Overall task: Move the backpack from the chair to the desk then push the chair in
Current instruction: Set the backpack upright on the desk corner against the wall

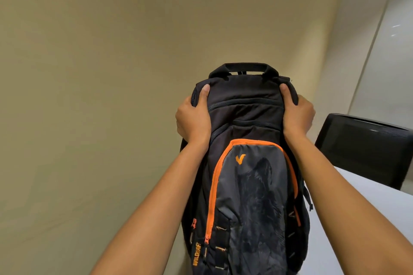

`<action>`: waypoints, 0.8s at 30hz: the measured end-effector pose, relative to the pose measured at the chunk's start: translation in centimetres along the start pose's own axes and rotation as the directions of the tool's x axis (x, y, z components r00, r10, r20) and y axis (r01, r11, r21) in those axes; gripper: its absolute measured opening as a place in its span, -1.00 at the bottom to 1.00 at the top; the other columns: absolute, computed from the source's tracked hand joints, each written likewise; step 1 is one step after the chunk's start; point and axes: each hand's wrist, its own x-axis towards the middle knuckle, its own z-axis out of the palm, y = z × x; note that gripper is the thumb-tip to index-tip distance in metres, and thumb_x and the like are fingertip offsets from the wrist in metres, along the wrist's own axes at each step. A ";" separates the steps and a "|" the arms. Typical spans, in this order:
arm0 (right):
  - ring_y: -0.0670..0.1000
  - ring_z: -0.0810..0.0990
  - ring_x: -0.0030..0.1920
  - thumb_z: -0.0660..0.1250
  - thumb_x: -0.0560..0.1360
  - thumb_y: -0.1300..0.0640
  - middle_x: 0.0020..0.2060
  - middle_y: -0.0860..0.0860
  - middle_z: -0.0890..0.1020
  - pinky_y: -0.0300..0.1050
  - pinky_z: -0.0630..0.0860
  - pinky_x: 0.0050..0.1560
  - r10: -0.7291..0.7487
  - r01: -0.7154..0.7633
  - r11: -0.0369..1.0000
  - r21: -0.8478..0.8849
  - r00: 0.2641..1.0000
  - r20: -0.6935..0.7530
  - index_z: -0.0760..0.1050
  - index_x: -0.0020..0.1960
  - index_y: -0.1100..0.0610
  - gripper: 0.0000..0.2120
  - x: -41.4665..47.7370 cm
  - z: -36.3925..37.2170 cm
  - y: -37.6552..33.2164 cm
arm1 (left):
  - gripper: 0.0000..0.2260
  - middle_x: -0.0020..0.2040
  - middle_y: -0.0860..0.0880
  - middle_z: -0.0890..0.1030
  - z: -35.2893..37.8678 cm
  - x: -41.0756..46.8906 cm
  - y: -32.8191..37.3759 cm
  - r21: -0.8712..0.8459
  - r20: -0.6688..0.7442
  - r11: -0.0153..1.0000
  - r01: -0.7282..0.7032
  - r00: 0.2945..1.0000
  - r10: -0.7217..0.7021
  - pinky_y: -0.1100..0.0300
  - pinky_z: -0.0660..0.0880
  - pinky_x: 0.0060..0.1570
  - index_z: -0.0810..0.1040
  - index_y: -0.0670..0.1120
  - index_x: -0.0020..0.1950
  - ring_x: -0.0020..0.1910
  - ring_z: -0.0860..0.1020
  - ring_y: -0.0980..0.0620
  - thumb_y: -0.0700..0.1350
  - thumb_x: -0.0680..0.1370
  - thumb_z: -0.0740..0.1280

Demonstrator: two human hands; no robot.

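A black and grey backpack (243, 163) with orange zip trim stands upright in front of me, its carry handle at the top. My left hand (192, 118) grips its upper left side and my right hand (297, 116) grips its upper right side. A white desk (357, 219) shows at the lower right, with the pack's right edge over it. I cannot tell whether the pack's bottom rests on the desk. The back of a black chair (366, 147) rises beyond the desk at the right.
A plain beige wall (100, 73) fills the left and the background right behind the backpack. A glossy pale panel (388, 40) stands at the upper right above the chair.
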 end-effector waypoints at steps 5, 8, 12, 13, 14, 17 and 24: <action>0.12 0.48 -0.22 0.19 0.43 -0.39 -0.39 -0.02 0.50 -0.09 0.30 -0.23 -0.004 0.007 1.000 -0.028 0.997 0.082 0.34 -0.42 0.02 -0.49 5.5 3.8 3.0 | -0.53 -0.49 0.03 0.37 4.7 1.6 -2.0 0.015 -0.098 1.000 0.008 0.995 -0.006 0.19 0.24 -0.45 0.29 -0.02 -0.44 -0.49 0.32 0.10 0.28 0.47 0.29; 0.12 0.49 -0.23 0.19 0.42 -0.41 -0.42 -0.04 0.49 -0.08 0.30 -0.23 0.009 -0.007 1.000 -0.012 0.992 0.128 0.34 -0.42 0.03 -0.47 7.9 5.9 5.2 | -0.53 -0.49 0.03 0.38 7.2 2.4 -3.6 0.019 -0.132 0.999 0.032 0.991 -0.029 0.17 0.26 -0.44 0.30 0.00 -0.45 -0.48 0.34 0.09 0.29 0.46 0.29; 0.12 0.49 -0.23 0.18 0.44 -0.39 -0.40 0.00 0.51 -0.08 0.29 -0.25 0.014 -0.014 1.000 -0.004 0.983 0.185 0.34 -0.42 0.04 -0.47 9.7 8.4 8.3 | -0.54 -0.48 0.02 0.39 9.7 3.1 -5.9 0.059 -0.158 0.997 0.042 0.987 -0.032 0.18 0.26 -0.44 0.31 -0.01 -0.44 -0.47 0.34 0.08 0.28 0.47 0.29; 0.12 0.49 -0.23 0.18 0.45 -0.38 -0.39 0.00 0.51 -0.08 0.29 -0.25 0.014 -0.014 1.000 -0.001 0.981 0.195 0.33 -0.43 0.03 -0.48 10.0 8.9 9.2 | -0.55 -0.47 0.02 0.40 10.2 3.3 -6.5 0.066 -0.162 0.997 0.045 0.986 -0.034 0.18 0.27 -0.43 0.32 -0.02 -0.43 -0.46 0.35 0.08 0.28 0.47 0.29; 0.12 0.48 -0.23 0.18 0.45 -0.37 -0.39 0.00 0.50 -0.08 0.29 -0.25 0.016 -0.017 1.000 0.002 0.979 0.205 0.33 -0.42 0.03 -0.48 10.2 9.4 9.9 | -0.55 -0.47 0.02 0.40 10.6 3.4 -7.1 0.073 -0.165 0.996 0.047 0.986 -0.035 0.18 0.28 -0.43 0.33 -0.02 -0.42 -0.46 0.35 0.08 0.28 0.47 0.29; 0.12 0.50 -0.20 0.17 0.46 -0.36 -0.34 0.02 0.54 -0.07 0.33 -0.21 0.036 -0.039 0.999 0.011 0.971 0.234 0.38 -0.37 0.05 -0.49 10.9 10.9 11.7 | -0.55 -0.49 0.02 0.38 11.8 3.8 -8.3 0.106 -0.181 0.993 0.047 0.983 -0.028 0.17 0.26 -0.44 0.31 -0.01 -0.44 -0.48 0.33 0.08 0.28 0.46 0.29; 0.10 0.48 -0.19 0.16 0.48 -0.35 -0.25 0.09 0.60 -0.10 0.31 -0.20 0.044 -0.043 0.999 -0.009 0.956 0.292 0.37 -0.37 0.00 -0.53 12.3 14.0 13.4 | -0.54 -0.48 0.01 0.40 13.0 5.3 -9.7 0.198 -0.234 0.979 0.043 0.972 0.005 0.19 0.25 -0.45 0.30 -0.02 -0.43 -0.46 0.36 0.06 0.28 0.47 0.27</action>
